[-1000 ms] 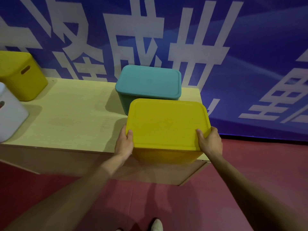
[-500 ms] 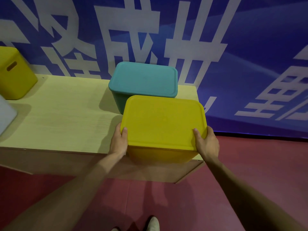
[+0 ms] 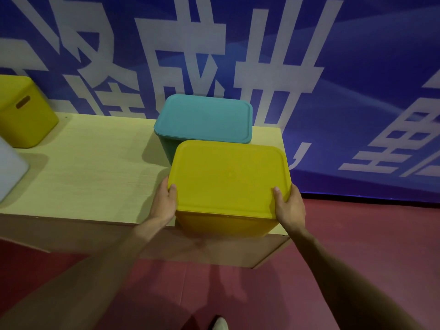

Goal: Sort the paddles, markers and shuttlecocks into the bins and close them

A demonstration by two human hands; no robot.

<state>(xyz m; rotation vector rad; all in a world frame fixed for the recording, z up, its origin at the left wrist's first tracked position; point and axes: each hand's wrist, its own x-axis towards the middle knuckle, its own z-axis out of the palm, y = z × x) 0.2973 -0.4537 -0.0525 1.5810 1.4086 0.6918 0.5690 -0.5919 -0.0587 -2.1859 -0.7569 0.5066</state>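
A yellow bin [image 3: 228, 179] with its lid on stands at the near right corner of the pale wooden table [image 3: 95, 167]. My left hand [image 3: 165, 202] grips its left side, thumb on the lid's edge. My right hand [image 3: 289, 204] grips its right side the same way. Directly behind it sits a teal bin [image 3: 204, 117], lid shut. No paddles, markers or shuttlecocks show; the bins' contents are hidden.
A second yellow bin [image 3: 22, 115] with a handle slot stands at the far left, and a white bin [image 3: 9, 172] is cut off by the left edge. A blue banner wall [image 3: 333, 67] rises behind the table. Red floor [image 3: 357, 222] lies to the right and below.
The yellow bin stays at the same corner with both hands on its sides throughout. Only the view has shifted slightly.
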